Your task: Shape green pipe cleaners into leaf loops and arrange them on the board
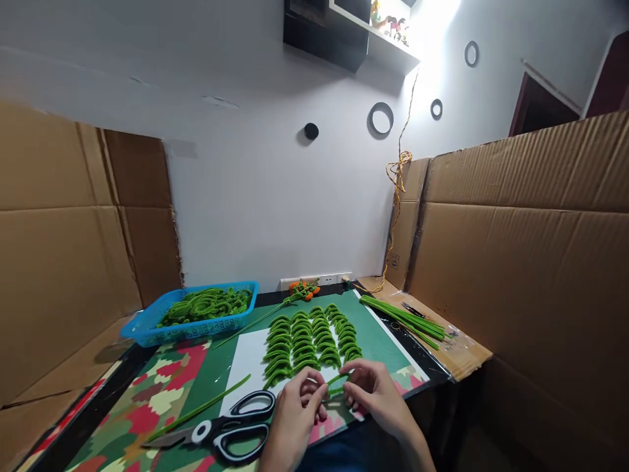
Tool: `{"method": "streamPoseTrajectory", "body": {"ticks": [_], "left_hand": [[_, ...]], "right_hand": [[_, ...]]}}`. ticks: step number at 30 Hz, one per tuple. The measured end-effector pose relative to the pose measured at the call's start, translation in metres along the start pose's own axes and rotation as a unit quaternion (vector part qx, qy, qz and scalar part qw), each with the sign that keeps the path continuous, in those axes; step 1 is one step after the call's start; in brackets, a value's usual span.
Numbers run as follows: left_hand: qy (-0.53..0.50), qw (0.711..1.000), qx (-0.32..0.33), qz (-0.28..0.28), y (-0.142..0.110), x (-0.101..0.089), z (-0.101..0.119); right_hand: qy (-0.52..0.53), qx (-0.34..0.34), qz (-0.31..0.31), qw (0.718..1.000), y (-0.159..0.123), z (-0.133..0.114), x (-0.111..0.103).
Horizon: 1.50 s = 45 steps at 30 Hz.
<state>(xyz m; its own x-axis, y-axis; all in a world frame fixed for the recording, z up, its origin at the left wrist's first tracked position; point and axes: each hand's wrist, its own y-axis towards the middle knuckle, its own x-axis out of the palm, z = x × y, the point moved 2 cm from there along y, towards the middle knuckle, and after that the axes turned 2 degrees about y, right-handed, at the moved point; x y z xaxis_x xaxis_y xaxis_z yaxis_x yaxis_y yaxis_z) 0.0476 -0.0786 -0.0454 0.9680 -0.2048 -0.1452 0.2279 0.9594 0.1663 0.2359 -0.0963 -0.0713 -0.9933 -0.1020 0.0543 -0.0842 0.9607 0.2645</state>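
Observation:
My left hand (296,410) and my right hand (377,394) are at the front edge of the table. Between their closed fingertips they hold a short green pipe cleaner (337,379), which looks bent into a loop. Just beyond my hands, several columns of curved green pipe-cleaner pieces (303,341) lie on a white sheet (242,364). Left of my left hand rests a pair of scissors (202,431) with black-and-grey handles, blades pointing left. A straight green pipe cleaner (216,398) runs alongside the scissors, partly behind them.
A blue basket (142,335) of green pipe-cleaner pieces stands at the back left. Orange pipe-cleaner flowers (305,291) on a long green stem lie at the back. To the right is a bundle of green pipe cleaners (400,317). Cardboard panels (521,262) flank both sides.

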Motion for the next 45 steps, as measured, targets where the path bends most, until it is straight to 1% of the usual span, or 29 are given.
{"method": "streamPoseTrajectory", "body": {"ticks": [3, 6, 10, 12, 15, 18, 23, 28, 45], "left_hand": [[0.0, 1.0, -0.015, 0.009, 0.006, 0.001, -0.003], [0.019, 1.0, -0.012, 0.004, 0.009, 0.002, -0.002], [0.047, 0.999, -0.014, -0.006, 0.005, 0.003, -0.002], [0.078, 0.997, 0.004, -0.01, 0.0, 0.004, -0.002], [0.137, 0.99, 0.036, -0.021, -0.006, 0.006, -0.003], [0.167, 0.985, 0.045, -0.03, -0.009, 0.008, -0.003], [0.14, 0.989, 0.037, -0.029, -0.01, 0.007, -0.003], [0.123, 0.991, 0.035, -0.025, -0.01, 0.006, -0.004], [0.134, 0.99, 0.035, -0.033, -0.012, 0.005, -0.003]], "right_hand": [[-0.019, -0.012, 0.031, 0.999, 0.003, -0.003, 0.004], [0.004, -0.006, 0.054, 0.999, 0.005, -0.006, 0.003], [0.033, 0.03, 0.059, 0.997, 0.002, -0.004, -0.003], [0.037, 0.038, 0.06, 0.997, 0.0, 0.0, -0.005], [0.028, 0.031, 0.06, 0.997, -0.002, 0.005, -0.007], [0.02, 0.029, 0.058, 0.998, -0.001, 0.006, -0.006], [0.03, 0.019, 0.068, 0.997, 0.0, 0.002, -0.006], [0.045, 0.031, 0.066, 0.996, -0.001, 0.003, -0.007], [0.044, 0.03, 0.068, 0.996, -0.002, 0.0, -0.006]]}}
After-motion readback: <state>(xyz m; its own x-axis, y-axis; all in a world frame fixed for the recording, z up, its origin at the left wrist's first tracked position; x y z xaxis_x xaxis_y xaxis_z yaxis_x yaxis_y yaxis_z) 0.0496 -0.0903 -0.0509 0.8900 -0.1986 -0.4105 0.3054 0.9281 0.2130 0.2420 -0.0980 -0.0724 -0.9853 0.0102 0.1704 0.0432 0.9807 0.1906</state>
